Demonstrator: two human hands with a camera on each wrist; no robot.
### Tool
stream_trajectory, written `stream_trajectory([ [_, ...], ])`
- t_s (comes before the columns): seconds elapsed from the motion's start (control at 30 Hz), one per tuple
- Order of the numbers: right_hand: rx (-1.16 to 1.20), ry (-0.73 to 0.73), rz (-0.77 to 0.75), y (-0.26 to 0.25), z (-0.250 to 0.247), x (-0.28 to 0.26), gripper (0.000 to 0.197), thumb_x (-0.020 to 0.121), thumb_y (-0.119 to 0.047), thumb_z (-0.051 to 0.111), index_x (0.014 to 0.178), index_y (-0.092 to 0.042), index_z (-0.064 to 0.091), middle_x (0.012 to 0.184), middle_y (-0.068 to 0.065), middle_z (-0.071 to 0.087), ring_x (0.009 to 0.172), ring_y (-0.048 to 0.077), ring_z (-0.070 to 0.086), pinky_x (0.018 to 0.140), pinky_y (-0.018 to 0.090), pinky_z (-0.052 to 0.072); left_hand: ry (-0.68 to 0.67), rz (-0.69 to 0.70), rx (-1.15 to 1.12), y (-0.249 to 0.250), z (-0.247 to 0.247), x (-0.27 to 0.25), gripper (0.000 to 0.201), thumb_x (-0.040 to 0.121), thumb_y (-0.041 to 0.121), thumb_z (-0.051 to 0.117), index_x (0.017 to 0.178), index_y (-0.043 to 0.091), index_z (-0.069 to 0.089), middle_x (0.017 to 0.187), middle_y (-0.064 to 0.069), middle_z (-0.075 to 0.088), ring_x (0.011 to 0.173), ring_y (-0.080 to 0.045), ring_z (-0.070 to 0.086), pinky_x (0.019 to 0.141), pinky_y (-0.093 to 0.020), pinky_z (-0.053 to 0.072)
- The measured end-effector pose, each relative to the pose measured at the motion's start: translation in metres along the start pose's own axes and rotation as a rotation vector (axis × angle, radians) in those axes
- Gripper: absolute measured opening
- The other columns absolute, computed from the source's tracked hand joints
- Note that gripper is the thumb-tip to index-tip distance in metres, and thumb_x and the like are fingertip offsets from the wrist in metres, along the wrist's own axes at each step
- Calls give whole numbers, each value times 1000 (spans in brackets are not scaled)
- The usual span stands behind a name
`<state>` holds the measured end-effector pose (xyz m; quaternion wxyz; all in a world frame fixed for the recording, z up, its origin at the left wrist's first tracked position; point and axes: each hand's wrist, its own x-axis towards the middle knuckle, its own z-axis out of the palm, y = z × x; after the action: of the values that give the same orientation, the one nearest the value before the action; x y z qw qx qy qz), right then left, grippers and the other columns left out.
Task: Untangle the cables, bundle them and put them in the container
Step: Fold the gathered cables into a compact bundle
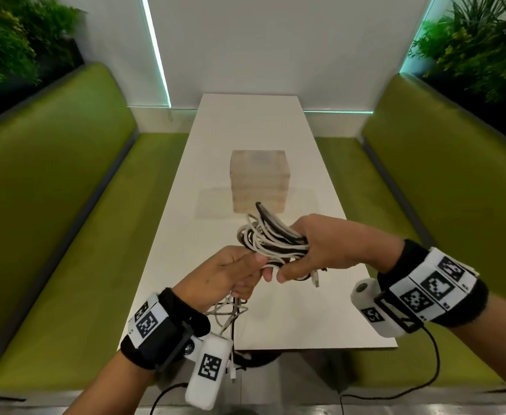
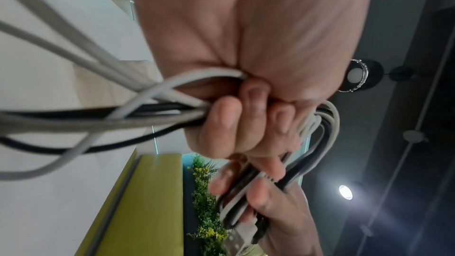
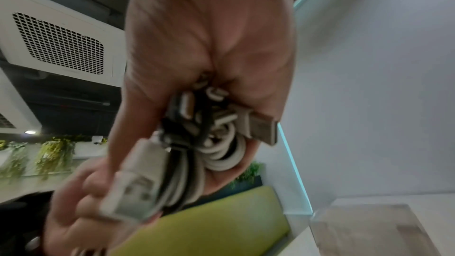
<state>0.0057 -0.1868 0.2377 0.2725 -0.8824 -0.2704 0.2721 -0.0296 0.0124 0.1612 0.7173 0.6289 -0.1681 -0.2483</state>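
Note:
A tangle of white and black cables [image 1: 268, 236] hangs in the air above the near half of the white table [image 1: 275, 313]. My right hand [image 1: 314, 253] grips the looped part of the bundle [image 3: 216, 153], with USB plugs [image 3: 261, 127] sticking out of the fist. My left hand [image 1: 230, 274] grips the trailing strands [image 2: 147, 116], fingers curled round them; loose ends [image 1: 230, 319] dangle past the left wrist. Beyond the hands, a pale translucent box-shaped container [image 1: 259, 179] stands on the middle of the table.
Green upholstered benches [image 1: 66, 205] [image 1: 443, 187] flank the narrow table on both sides. A flat translucent sheet, perhaps a lid [image 1: 216, 202], lies under and beside the container. Plants [image 1: 12, 40] line the tops of the bench backs.

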Motion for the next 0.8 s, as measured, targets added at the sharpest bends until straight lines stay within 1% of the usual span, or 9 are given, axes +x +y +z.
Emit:
stream_trajectory([
  [0.13,-198,-31,-163,3,2,1,11,85,-20,62,77,-29,61,67,-5,62,58,14,56,58,25,49,-178,32,-48,-10,-5,-6,29,88,36,60,105,13,67,70,0,61,54,-11,50,56,-24,43],
  [0.23,-563,-21,-255,9,5,0,11,89,-27,54,80,-26,49,77,-2,62,79,19,55,71,37,47,-324,-83,-294,-14,-13,-9,77,85,56,53,132,-5,50,116,-32,60,88,-33,65,84,-42,49],
  [0.3,-768,-31,-271,8,12,1,9,93,-28,48,88,-22,52,90,-1,64,87,20,54,76,36,44,-338,-216,-370,-12,-13,-6,112,74,83,40,134,-11,43,125,-37,53,101,-42,62,92,-47,45],
  [0.37,-885,-49,-285,3,21,5,10,93,-24,46,95,-21,55,96,-2,65,89,21,56,74,33,41,-349,-310,-325,-9,-9,-1,124,60,91,44,134,-8,44,126,-37,53,103,-44,61,89,-48,48],
  [0.43,-938,-63,-269,2,27,10,14,90,-18,47,100,-18,57,96,0,66,88,24,60,70,32,39,-330,-314,-163,-6,-2,3,106,64,77,63,133,-1,46,122,-33,57,96,-40,65,79,-43,54],
  [0.5,-915,-83,-239,2,27,12,21,89,-17,47,108,-19,57,97,1,67,86,25,61,68,31,39,-261,-314,-45,-2,5,2,72,73,46,78,125,4,52,105,-25,67,79,-32,68,66,-35,56],
  [0.6,-751,-141,-213,3,26,9,22,93,-24,49,114,-21,56,90,-4,64,74,19,54,63,27,34,-163,-294,3,-1,9,0,34,79,13,70,109,3,57,77,-12,65,59,-23,62,53,-27,50],
  [0.73,-423,-316,-115,6,25,9,34,82,-42,69,106,-20,61,82,-7,65,66,6,54,62,16,39,-189,-269,41,-7,8,0,29,79,14,70,104,4,58,71,-11,61,57,-25,54,52,-27,48],
  [0.8,-266,-385,-62,10,25,9,41,77,-45,73,103,-16,62,87,1,68,71,11,60,65,16,42,-215,-279,48,-11,6,1,30,79,16,70,104,3,59,73,-13,60,63,-28,51,53,-28,48],
])
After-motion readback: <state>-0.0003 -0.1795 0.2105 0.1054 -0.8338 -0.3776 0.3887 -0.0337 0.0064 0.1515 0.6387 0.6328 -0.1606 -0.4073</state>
